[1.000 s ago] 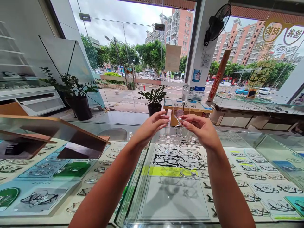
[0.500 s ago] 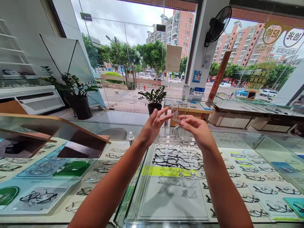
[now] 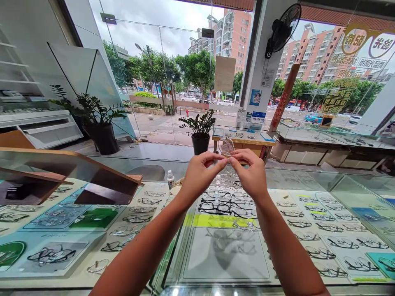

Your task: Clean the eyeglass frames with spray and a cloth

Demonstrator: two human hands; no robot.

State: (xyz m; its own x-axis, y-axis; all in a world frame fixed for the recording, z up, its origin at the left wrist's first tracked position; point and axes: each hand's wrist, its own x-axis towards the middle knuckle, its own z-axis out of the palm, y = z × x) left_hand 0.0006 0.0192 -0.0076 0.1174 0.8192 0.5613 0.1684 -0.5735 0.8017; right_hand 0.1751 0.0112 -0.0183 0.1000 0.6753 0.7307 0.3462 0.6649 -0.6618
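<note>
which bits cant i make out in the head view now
- Middle of the held glasses: head view, behind fingertips of the left hand and right hand.
- Print on the bottle: head view, too small.
- Rounded green pad: head view, cut off by left edge.

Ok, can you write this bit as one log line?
left hand: pinching glasses | right hand: pinching same glasses | below: rows of frames

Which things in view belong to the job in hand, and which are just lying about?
In use: clear-lensed glasses; left hand and right hand, both at them.
Apparently just around: black glasses on display; white-capped bottle; middle potted plant; wall fan.
</note>
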